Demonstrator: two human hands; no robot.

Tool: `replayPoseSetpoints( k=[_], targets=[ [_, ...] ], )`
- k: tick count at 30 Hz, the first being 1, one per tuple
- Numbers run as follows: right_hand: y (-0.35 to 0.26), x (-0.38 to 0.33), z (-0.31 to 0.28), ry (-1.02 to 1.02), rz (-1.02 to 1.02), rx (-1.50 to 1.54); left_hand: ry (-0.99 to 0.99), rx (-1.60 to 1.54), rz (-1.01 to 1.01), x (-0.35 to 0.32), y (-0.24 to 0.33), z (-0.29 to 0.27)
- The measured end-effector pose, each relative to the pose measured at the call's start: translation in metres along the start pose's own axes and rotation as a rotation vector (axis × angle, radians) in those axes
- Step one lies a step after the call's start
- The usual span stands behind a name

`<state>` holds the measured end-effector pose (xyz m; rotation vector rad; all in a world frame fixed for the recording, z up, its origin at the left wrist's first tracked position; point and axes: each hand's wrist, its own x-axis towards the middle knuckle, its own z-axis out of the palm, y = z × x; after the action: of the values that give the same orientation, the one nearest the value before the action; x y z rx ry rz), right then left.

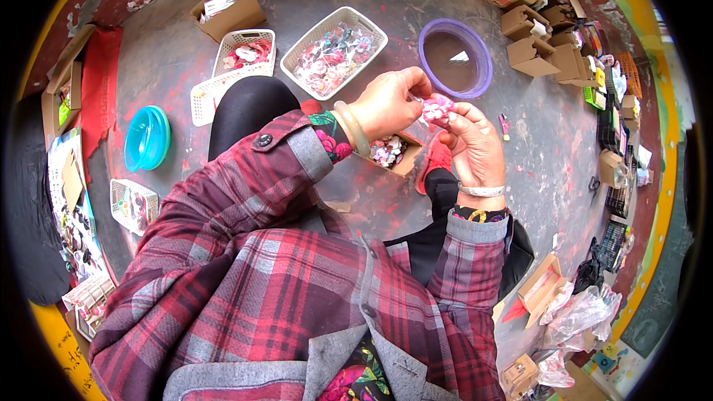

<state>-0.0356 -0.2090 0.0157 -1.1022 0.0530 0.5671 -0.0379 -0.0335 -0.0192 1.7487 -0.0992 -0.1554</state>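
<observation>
Between my hands is a small pink-and-white ruffled piece (437, 110), too small to name its exact kind. My left hand (388, 106) reaches it from the left, thumb and fingers pinched at its upper edge. My right hand (477, 150) grips its right side between thumb and fingertips. Below the hands stands a small cardboard box (408, 165) of small pink, white and dark pieces, partly hidden by my left wrist. A white plastic basket (293, 59) beyond my left hand holds many small items in clear wrapping.
A purple basin (486, 67) with dark contents stands beyond my right hand. Smaller white baskets (199, 108) and a cardboard box (241, 18) are to the left, with teal basins (152, 137) farther out. Boxes (531, 56) line the right wall; plastic bags (583, 315) lie lower right.
</observation>
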Motion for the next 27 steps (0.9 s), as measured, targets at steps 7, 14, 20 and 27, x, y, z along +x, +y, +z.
replayPoseSetpoints(
  k=[7, 14, 20, 27],
  targets=[
    [-0.006, -0.002, -0.005, -0.024, 0.07, 0.066, -0.019, 0.015, 0.05, -0.003, 0.008, -0.004],
    [-0.004, 0.0, -0.007, -0.01, 0.04, 0.052, -0.001, 0.018, 0.096, -0.003, 0.008, -0.004],
    [-0.006, -0.001, -0.006, -0.021, 0.002, 0.008, 0.098, 0.121, 0.142, -0.002, 0.001, 0.0],
    [-0.009, -0.005, 0.0, -0.053, -0.001, 0.003, 0.149, 0.236, 0.069, 0.0, -0.003, 0.0]
  ],
)
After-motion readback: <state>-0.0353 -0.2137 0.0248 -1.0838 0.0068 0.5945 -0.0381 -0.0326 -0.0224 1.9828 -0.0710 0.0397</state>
